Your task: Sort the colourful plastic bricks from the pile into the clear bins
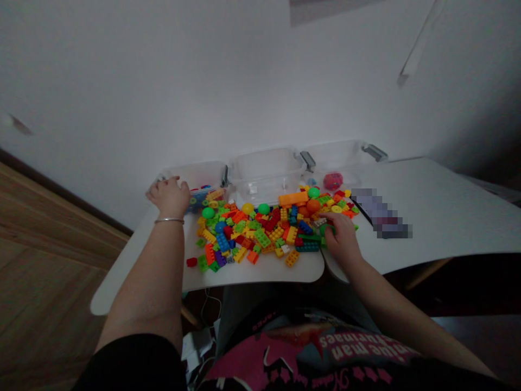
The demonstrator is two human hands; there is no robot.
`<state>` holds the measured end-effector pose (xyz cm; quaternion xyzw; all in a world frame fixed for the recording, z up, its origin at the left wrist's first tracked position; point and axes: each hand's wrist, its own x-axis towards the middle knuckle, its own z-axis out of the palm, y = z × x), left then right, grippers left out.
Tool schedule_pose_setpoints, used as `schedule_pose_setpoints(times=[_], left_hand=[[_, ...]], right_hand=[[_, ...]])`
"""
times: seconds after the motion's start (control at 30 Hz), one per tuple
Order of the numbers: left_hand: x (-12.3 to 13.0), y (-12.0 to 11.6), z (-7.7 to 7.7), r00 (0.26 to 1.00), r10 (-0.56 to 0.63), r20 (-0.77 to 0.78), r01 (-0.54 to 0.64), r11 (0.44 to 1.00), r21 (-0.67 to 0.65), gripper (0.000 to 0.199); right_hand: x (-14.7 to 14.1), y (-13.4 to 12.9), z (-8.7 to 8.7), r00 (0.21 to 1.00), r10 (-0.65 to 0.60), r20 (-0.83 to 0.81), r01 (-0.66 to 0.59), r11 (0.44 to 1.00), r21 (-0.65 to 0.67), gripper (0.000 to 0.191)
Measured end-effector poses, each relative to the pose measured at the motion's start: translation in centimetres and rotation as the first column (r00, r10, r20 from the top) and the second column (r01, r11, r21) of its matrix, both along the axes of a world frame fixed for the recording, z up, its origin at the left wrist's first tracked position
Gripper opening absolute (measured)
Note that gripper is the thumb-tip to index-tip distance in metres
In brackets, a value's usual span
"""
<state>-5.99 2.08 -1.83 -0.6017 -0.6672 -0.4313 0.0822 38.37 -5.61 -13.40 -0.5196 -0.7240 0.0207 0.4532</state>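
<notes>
A heap of colourful toy building bricks (261, 237) with several small balls among them lies on the white table. My left hand (169, 195), with a silver bangle at its wrist, is over the left end of the left clear bin (207, 172), its fingers apart. Blue and red pieces show inside that bin. At the heap's right side is my right hand (345, 236). Its thumb and fingers are curled around a dark green ball (325, 229), which they partly hide. Flat green bricks (308, 246) lie just left of this hand.
Two more clear bins stand along the wall: a middle one (264, 171) and a right one (337, 155) with a red ball (333, 181) in it. A phone-like, pixelated object (382, 213) lies right of the heap. The table's front edge (260, 282) is close to my body.
</notes>
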Motion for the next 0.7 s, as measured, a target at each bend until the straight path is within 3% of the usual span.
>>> schedule_pose_setpoints(times=[0.07,0.1,0.23,0.4,0.53,0.7], left_hand=[[2.1,-1.3,0.2,0.984,0.164,-0.069,-0.160,0.985,0.068,0.033],[3.4,-2.1,0.2,0.980,0.159,-0.118,-0.152,0.986,0.067,0.041],[9.4,-6.3,-0.5,0.960,0.055,-0.275,-0.045,0.998,0.046,0.047],[16.1,-11.3,-3.9,0.903,-0.136,-0.408,0.095,0.989,-0.117,0.039],[18.7,-13.3,-6.4,0.868,-0.237,-0.437,0.156,0.964,-0.213,0.046],[20.0,-14.3,-7.7,0.846,-0.315,-0.429,0.230,0.943,-0.240,0.049]], right_hand=[[0.0,0.1,-0.1,1.000,-0.006,0.008,0.006,1.000,-0.010,0.037],[0.0,0.1,-0.1,1.000,-0.006,0.013,0.007,1.000,-0.013,0.036],[-0.1,0.2,-0.1,1.000,-0.001,0.022,0.001,1.000,-0.010,0.030],[-0.2,0.2,0.1,0.999,0.007,0.042,-0.006,1.000,-0.025,0.028],[-0.2,0.2,0.4,0.994,0.038,0.099,-0.035,0.999,-0.034,0.025],[0.0,0.1,0.8,0.988,0.066,0.141,-0.061,0.997,-0.044,0.024]])
